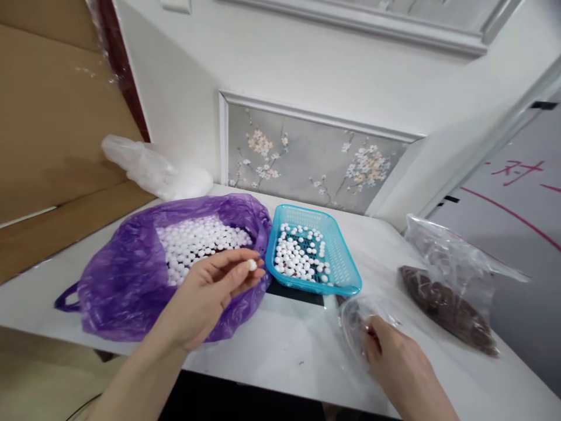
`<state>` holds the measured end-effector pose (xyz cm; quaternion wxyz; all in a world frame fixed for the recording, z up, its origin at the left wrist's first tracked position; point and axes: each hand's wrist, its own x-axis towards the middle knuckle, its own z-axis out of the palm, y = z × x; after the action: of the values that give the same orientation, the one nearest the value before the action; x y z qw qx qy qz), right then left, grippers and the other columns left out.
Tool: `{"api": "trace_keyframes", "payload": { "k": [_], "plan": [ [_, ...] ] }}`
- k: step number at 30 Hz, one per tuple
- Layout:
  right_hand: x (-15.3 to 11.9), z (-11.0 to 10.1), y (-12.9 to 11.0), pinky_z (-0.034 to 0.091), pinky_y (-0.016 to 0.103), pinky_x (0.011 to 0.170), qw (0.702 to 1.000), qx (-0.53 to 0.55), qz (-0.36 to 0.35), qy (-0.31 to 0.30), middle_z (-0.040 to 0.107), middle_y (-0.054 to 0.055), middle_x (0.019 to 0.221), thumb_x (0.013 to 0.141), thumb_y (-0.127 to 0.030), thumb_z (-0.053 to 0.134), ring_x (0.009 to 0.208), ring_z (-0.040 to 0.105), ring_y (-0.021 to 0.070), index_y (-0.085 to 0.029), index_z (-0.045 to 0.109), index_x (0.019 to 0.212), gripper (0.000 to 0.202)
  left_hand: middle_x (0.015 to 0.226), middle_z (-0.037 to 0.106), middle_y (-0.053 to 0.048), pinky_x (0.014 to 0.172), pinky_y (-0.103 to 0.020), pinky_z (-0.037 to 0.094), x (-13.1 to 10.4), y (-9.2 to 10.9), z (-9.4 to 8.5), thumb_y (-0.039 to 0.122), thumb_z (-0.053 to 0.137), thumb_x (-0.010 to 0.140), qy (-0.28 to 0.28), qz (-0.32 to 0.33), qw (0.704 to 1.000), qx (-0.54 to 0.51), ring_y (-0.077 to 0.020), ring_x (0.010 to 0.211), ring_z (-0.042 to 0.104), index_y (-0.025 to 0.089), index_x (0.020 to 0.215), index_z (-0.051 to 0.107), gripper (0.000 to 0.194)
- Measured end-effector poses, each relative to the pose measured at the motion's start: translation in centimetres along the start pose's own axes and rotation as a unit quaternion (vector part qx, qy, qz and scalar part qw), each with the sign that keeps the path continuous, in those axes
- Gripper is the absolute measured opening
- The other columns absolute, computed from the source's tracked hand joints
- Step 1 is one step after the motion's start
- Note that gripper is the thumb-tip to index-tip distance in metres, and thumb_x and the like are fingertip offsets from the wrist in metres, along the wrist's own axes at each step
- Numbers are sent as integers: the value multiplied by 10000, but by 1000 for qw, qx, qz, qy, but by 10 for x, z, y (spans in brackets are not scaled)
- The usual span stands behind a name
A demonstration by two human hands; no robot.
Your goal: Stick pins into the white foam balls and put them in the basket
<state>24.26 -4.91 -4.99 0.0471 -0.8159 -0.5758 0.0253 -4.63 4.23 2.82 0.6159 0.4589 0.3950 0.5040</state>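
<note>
"Closest to us, the right hand (pixel 397 354) curls its fingers at the mouth of a clear bag (pixel 350 327). Is it gripping something?"

"I can't tell; the fingertips are hidden. The left hand (pixel 204 292) is plainer: thumb and fingers closed on a white ball (pixel 252 265), over the purple bag (pixel 123 286), near the basket (pixel 346 266)."

"And the other balls?"

"Many sit in the purple bag, with more scattered in the basket. Both stand on the tabletop (pixel 272 342). A brown-filled bag (pixel 451 307) lies off to the right."

"How should that pinch be managed?"

"Lightly, I'd say. Something small and round could squirt out if squeezed hard, so soft fingertips and a steady wrist. I'd have the right hand feel gently, too, since thin plastic may fold and cling to the fingers."
</note>
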Motion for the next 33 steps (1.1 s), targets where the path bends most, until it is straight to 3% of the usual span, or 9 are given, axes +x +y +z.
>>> {"api": "trace_keyframes", "payload": {
  "k": [2, 5, 10, 13, 16, 23, 28, 30, 33],
  "plan": [
    [0, 4, 3, 399, 305, 533, 1000, -3, 0, 8, 735, 76, 694, 898, -167, 463, 656, 715, 288, -225, 578, 776, 178, 822, 752, -14, 682, -169, 574, -10, -1, 5, 284, 866, 698, -47, -73, 989, -123, -99, 689, 673, 190, 876, 790, 215],
    [0, 4, 5, 408, 304, 540, 1000, -4, -3, 17, 736, 67, 712, 887, -178, 475, 667, 720, 288, -232, 562, 775, 151, 812, 741, -16, 663, -166, 590, -19, -4, 8, 222, 851, 730, -90, -121, 965, -213, -78, 662, 662, 187, 938, 789, 220],
    [0, -2, 3, 415, 282, 561, 1000, 1, -8, -9, 709, 25, 676, 884, -175, 501, 654, 700, 237, -237, 572, 733, 178, 846, 757, -34, 717, -156, 598, -22, -7, 10, 163, 793, 797, -134, -129, 950, -253, -67, 694, 686, 166, 908, 790, 110],
    [-1, -3, -1, 401, 278, 558, 1000, -1, -18, -18, 748, 39, 819, 908, -148, 441, 696, 698, 215, -237, 608, 719, 267, 868, 766, -36, 735, -147, 595, -22, -6, 12, 163, 785, 807, -146, -124, 949, -250, -64, 712, 695, 159, 899, 792, 92],
    [-3, -3, -5, 386, 283, 546, 1000, -6, -21, -18, 749, 51, 905, 917, -134, 409, 694, 696, 210, -230, 634, 712, 320, 878, 775, -37, 742, -141, 590, -22, -6, 15, 182, 813, 779, -145, -127, 951, -243, -66, 717, 701, 160, 889, 800, 114],
    [-2, -1, -12, 367, 280, 516, 999, -22, -31, -12, 734, 57, 868, 891, -121, 463, 684, 702, 218, -217, 639, 691, 283, 868, 768, 0, 751, -127, 566, -22, -12, 16, 156, 855, 720, -132, -100, 964, -209, -67, 737, 695, 186, 864, 811, 153],
    [-2, 4, -4, 435, 286, 522, 999, -26, -29, 1, 769, 78, 868, 905, -127, 421, 662, 716, 229, -222, 664, 768, 294, 836, 753, 7, 761, -133, 564, -20, -13, 18, 151, 857, 714, -105, -101, 967, -207, -67, 737, 686, 182, 848, 809, 146],
    [-10, 0, 5, 473, 284, 523, 999, -9, -39, 33, 780, 86, 965, 917, -151, 395, 677, 731, 227, -232, 689, 854, 311, 817, 750, -3, 761, -142, 571, -16, -14, 19, 153, 861, 709, -66, -109, 971, -201, -77, 744, 686, 177, 857, 806, 160],
    [-31, -16, 11, 497, 270, 467, 985, 54, -74, 143, 779, 83, 1064, 919, -259, 439, 693, 751, 232, -265, 708, 976, 275, 774, 735, -12, 720, -150, 582, -11, -18, 19, 182, 877, 688, -30, -122, 973, -195, -89, 723, 678, 166, 858, 800, 187]
  ]
}}
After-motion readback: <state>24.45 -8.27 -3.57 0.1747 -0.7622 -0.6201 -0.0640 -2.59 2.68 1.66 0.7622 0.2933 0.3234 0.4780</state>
